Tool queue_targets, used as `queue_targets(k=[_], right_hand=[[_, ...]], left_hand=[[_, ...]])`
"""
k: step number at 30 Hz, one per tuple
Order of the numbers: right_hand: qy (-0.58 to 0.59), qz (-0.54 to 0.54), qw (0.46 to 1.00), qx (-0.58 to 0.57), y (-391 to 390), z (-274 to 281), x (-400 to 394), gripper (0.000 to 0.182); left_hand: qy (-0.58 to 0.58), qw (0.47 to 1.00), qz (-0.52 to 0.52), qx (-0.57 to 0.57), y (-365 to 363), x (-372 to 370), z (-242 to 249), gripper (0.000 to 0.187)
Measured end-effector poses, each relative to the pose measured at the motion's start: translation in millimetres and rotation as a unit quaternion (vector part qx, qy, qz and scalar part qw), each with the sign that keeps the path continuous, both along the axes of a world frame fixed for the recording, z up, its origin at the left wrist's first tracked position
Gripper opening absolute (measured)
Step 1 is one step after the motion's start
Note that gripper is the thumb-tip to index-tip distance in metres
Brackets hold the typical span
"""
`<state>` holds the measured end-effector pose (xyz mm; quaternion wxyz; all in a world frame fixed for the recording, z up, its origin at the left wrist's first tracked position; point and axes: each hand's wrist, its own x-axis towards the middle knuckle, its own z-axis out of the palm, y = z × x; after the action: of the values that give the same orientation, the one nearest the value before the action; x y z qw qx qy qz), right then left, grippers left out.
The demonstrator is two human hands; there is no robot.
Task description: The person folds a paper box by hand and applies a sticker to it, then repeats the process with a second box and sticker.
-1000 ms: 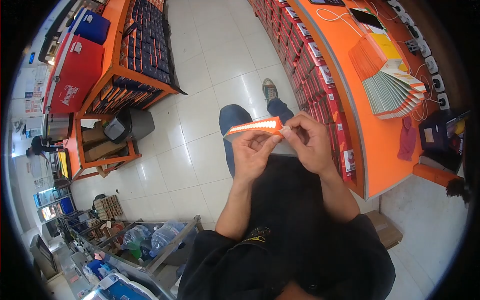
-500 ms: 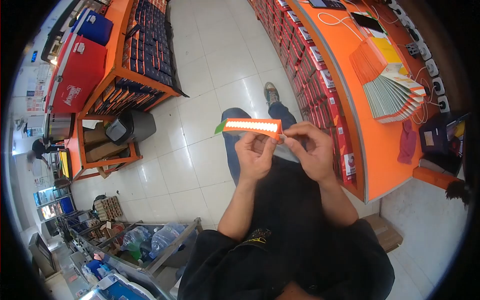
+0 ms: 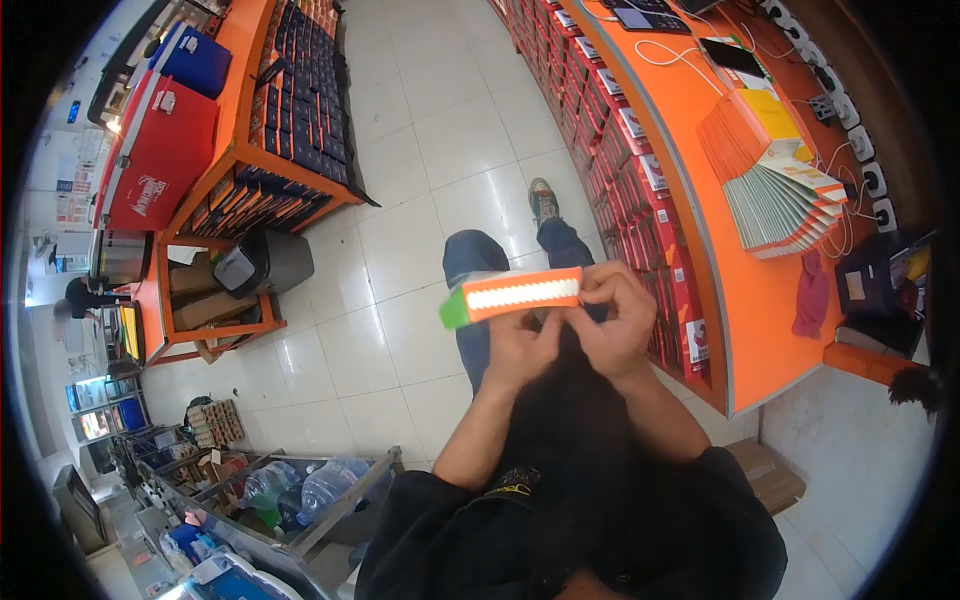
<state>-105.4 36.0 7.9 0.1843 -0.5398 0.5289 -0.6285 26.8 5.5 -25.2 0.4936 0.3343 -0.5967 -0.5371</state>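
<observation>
One slim carton [image 3: 525, 292], orange with a white zigzag strip and a green end, is held up above the person's knees, left of the near corner of the orange counter [image 3: 765, 350]. The right hand [image 3: 618, 322] is closed in a pinch on the carton's orange end, fingers bent. The left hand [image 3: 522, 350] is curled just under the carton's lower edge, thumb up; its fingertips are partly hidden, so whether it grips cannot be told.

On the counter, a fanned stack of flat cartons [image 3: 775, 205] lies toward the wall-side edge, with a pink cloth [image 3: 810, 295] between it and the near corner. Toward the far end lies a dark smartphone [image 3: 733, 57], near a white cable [image 3: 672, 55]. Red boxes [image 3: 640, 240] are stacked beneath the counter's aisle-side edge.

Across the tiled floor [image 3: 385, 245], a red cooler [image 3: 160, 155] and a blue cooler [image 3: 190, 60] stand on an orange shelving unit [image 3: 236, 130], a gray bin [image 3: 278, 265] beside it.
</observation>
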Motion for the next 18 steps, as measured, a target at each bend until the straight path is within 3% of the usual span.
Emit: queue_targets(k=[1,4,5,6,9,10,11,12,13,14,15,16,17,18], right_hand=[[0.009,-0.009,1.0,0.005,-2.3,-4.0,-4.6,0.024],[0.057,-0.051,0.997,-0.028,-6.4,-12.5,-14.5,0.027],[0.053,-0.061,0.996,-0.041,-4.5,-14.7,-14.6,0.027],[0.055,-0.066,0.996,-0.035,-1.9,-20.1,-12.1,0.027],[0.018,-0.085,0.991,-0.104,-4.0,-44.8,4.4,0.025],[0.021,-0.087,0.99,-0.106,-0.7,-47.5,5.9,0.025],[0.017,0.001,1.0,-0.009,2.4,-49.2,8.6,0.024],[0.013,0.09,0.992,0.089,2.2,-53.3,10.7,0.023],[-0.007,0.162,0.975,0.154,3.2,-67.8,7.5,0.018],[-0.011,0.166,0.974,0.156,6.8,-84.7,6.9,0.018],[-0.154,0.192,0.943,0.224,11.1,-101.8,6.0,0.019],[-0.293,0.213,0.887,0.288,12.3,-103.1,4.1,0.022],[-0.344,0.276,0.848,0.294,14.9,-103.1,-4.1,0.03],[-0.35,0.275,0.844,0.299,19.0,-100.9,-5.8,0.03]], left_hand=[[-0.125,0.991,-0.007,-0.049,1.2,3.9,3.8,0.035],[-0.184,0.977,-0.026,-0.102,3.5,4.8,30.1,0.035],[-0.108,0.994,-0.018,-0.029,7.3,4.4,25.4,0.032],[0.125,0.989,-0.001,0.081,10.3,-6.7,48.5,0.028],[0.181,0.975,0.056,0.114,-2.4,8.9,49.8,0.022],[0.102,0.986,0.072,0.111,-5.5,9.2,55.7,0.014],[0.02,0.99,0.089,0.106,-8.8,11.8,59.7,0.007],[0.02,0.99,0.091,0.103,-14.9,18.5,53.8,0.007],[-0.107,0.994,0.022,-0.015,-22.0,27.0,41.4,0.004],[-0.234,0.963,-0.05,-0.128,-24.8,33.6,31.2,0.007],[-0.249,0.954,-0.114,-0.124,-24.6,34.3,28.1,0.011],[-0.252,0.954,-0.112,-0.118,-20.1,36.5,17.7,0.011],[-0.3,0.934,-0.154,-0.116,-11.8,40.6,0.8,0.015],[-0.346,0.91,-0.198,-0.113,-2.8,44.9,-15.0,0.018]])
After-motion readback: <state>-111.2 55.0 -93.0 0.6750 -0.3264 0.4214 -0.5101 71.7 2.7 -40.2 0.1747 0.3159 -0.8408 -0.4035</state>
